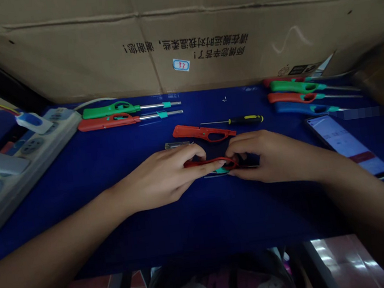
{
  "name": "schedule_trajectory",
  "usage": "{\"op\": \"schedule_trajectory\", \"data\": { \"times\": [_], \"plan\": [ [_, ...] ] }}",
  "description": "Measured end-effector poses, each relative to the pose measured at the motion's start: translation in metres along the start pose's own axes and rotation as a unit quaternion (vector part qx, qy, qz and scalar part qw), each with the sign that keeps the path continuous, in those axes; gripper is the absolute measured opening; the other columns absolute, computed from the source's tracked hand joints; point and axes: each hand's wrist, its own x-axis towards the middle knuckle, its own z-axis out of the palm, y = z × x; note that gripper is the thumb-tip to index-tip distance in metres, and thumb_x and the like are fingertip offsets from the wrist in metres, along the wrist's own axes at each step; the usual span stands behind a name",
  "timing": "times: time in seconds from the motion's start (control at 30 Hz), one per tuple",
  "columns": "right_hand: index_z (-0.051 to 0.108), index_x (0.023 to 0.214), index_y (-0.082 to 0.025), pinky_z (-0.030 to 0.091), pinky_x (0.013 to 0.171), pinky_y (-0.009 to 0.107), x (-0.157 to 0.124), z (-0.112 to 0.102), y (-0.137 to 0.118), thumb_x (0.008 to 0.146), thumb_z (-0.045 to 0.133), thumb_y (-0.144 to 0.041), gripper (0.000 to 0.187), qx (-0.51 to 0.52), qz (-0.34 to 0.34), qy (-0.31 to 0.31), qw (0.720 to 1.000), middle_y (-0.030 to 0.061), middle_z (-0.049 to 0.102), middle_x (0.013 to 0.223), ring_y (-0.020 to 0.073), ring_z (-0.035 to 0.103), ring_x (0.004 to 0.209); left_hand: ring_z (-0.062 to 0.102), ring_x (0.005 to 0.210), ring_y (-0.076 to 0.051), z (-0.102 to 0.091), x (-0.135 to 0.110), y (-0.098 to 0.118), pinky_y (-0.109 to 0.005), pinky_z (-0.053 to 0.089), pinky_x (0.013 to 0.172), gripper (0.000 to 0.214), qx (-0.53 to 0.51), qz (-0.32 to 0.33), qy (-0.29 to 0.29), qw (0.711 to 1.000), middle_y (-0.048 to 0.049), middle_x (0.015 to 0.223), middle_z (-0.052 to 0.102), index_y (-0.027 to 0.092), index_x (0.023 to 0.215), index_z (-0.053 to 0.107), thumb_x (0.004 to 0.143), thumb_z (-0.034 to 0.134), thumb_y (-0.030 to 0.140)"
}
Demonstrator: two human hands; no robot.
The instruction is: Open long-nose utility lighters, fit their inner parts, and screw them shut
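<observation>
Both hands meet at the middle of the blue table (200,213) over a red lighter handle shell (211,162) with a teal trigger part under it. My left hand (168,177) pinches its left end, fingers closed. My right hand (266,156) grips its right end, fingers curled. Just behind lies a second red handle shell (204,132), and a small metal piece (177,144) sits beside it. A yellow-and-black screwdriver (241,120) lies further back.
A green lighter (128,108) and a red lighter (126,119) lie at the back left. Several more lighters (301,98) lie at the back right. A phone (348,143) rests at right, a white power strip (21,155) at left, and a cardboard box wall (180,47) behind.
</observation>
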Motion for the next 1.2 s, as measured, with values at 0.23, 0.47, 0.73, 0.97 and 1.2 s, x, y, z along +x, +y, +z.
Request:
{"op": "schedule_trajectory", "data": {
  "times": [0.23,0.47,0.73,0.97,1.2],
  "plan": [
    [0.071,0.094,-0.020,0.043,0.065,0.028,0.001,0.001,0.002,0.089,0.067,-0.026,0.008,-0.001,0.015,0.010,1.000,0.0022,0.070,0.088,0.0157,0.062,0.075,0.061,0.103,-0.019,0.004,0.001,-0.002,-0.033,0.055,0.087,0.048,-0.061,-0.013,-0.001,0.998,-0.0068,0.119,0.060,0.030,0.150,0.046,0.103,0.045,0.018],
    [0.071,0.101,-0.020,0.047,0.072,0.031,-0.006,-0.018,0.004,0.091,0.060,-0.027,0.016,-0.042,0.033,0.080,0.995,0.0051,0.071,0.094,0.0185,0.066,0.081,0.056,0.115,-0.024,0.006,0.001,-0.007,-0.043,0.054,0.099,0.047,-0.100,-0.035,0.003,0.994,-0.0118,0.127,0.057,0.024,0.151,0.047,0.104,0.048,0.023],
    [0.072,0.094,-0.021,0.046,0.073,0.033,-0.003,-0.012,0.016,0.092,0.062,-0.031,0.015,-0.036,0.061,0.026,0.997,0.0038,0.073,0.091,0.0191,0.065,0.081,0.056,0.117,-0.024,0.004,0.002,-0.006,-0.044,0.052,0.104,0.045,-0.104,-0.041,-0.002,0.994,-0.0116,0.129,0.058,0.024,0.148,0.051,0.104,0.048,0.022],
    [0.071,0.079,-0.020,0.045,0.059,0.027,0.006,-0.003,0.013,0.089,0.064,-0.031,0.016,0.058,0.128,0.013,0.990,0.0004,0.070,0.072,0.0149,0.061,0.063,0.058,0.116,-0.023,0.005,0.004,-0.004,-0.041,0.055,0.099,0.040,-0.123,-0.056,0.006,0.991,-0.0106,0.126,0.062,0.025,0.141,0.059,0.102,0.049,0.020],
    [0.068,0.093,-0.020,0.049,0.074,0.030,0.004,-0.001,0.009,0.088,0.069,-0.025,0.007,0.020,0.039,0.080,0.996,0.0042,0.069,0.093,0.0175,0.062,0.081,0.065,0.111,-0.022,0.006,0.003,-0.002,-0.040,0.056,0.098,0.042,-0.096,-0.057,0.052,0.992,-0.0086,0.122,0.068,0.022,0.140,0.059,0.099,0.055,0.021]
  ]
}}
